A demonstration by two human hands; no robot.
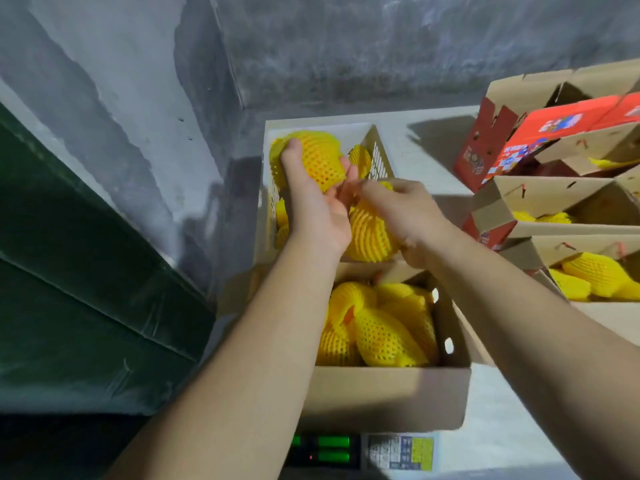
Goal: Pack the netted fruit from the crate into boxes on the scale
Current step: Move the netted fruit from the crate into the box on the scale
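Both hands were out over the crate [379, 157]: the left hand [317, 206] cupped a netted fruit [317, 157] from below, thumb up its left side and fingers curled under its right edge, lifted above the crate's far left corner, while the right hand [405, 211] lay with its fingers bent down over a second netted fruit [369, 233] in the near part of the crate, though blur kept me from telling whether it truly gripped it. Nearest the person sat the scale [363, 452], its green display and keypad showing just under the front wall of the open cardboard box [384, 398] that stood on it. That box held a packed fruit pile [377, 323] in yellow foam netting, filling it from left to right. Just beyond the box, touching its far edge, stood the pale slotted crate with more yellow netted pieces low along its left wall. To the right, well apart from the scale, stacked cartons [561, 209] with red printed sides stood open, yellow netting visible inside them. Farthest off rose a grey concrete wall [346, 46], and a dark green panel [76, 271] ran along the left.
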